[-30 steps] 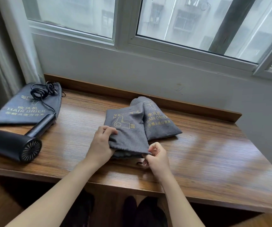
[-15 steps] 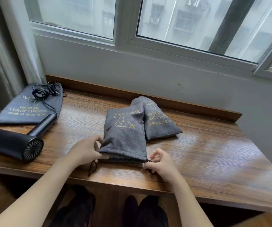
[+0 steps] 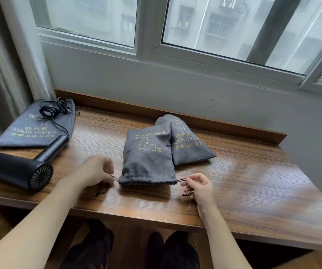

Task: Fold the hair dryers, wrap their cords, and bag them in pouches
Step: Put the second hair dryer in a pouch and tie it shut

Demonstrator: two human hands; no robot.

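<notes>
A filled grey pouch [image 3: 146,156] lies in the middle of the wooden table [image 3: 253,183], its gathered mouth towards me. My left hand [image 3: 96,170] pinches the drawstring at the mouth's left end. My right hand [image 3: 199,186] pinches the black drawstring [image 3: 182,179] at the right end. A second filled grey pouch [image 3: 189,146] lies behind and to the right, touching the first. At the far left a black hair dryer [image 3: 18,169] lies unfolded, its cord [image 3: 49,111] coiled on a flat, empty grey pouch [image 3: 30,131].
A raised wooden lip [image 3: 224,125] runs along the table's back edge under the window wall. A curtain [image 3: 5,65] hangs at the left. My dark-clothed legs [image 3: 133,249] show below the front edge.
My hands left the pouch's fabric and moved out to the drawstring ends on either side. The mouth of the pouch has drawn together and now lies flat near the front edge.
</notes>
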